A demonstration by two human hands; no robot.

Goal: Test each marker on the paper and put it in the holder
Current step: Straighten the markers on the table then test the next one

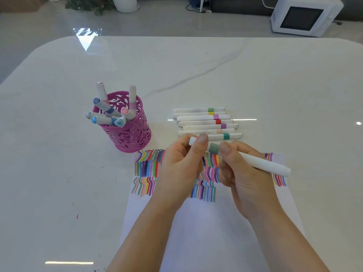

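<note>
Both hands hold one white marker with a grey-green band [213,148] above the paper [206,222]. My left hand [182,163] pinches its cap end, and my right hand [239,169] grips the barrel, which points right. The cap looks closed on the marker. The paper lies under my hands, its top part filled with rows of coloured strokes. A pink cut-out holder [130,132] stands to the left with several markers in it. Beyond my hands, a row of several white markers [206,122] with coloured bands lies on the table.
The white marble table [275,85] stretches far and to both sides. On the floor behind it stand a white microwave [302,16] at the right and a potted plant [125,4] at the left.
</note>
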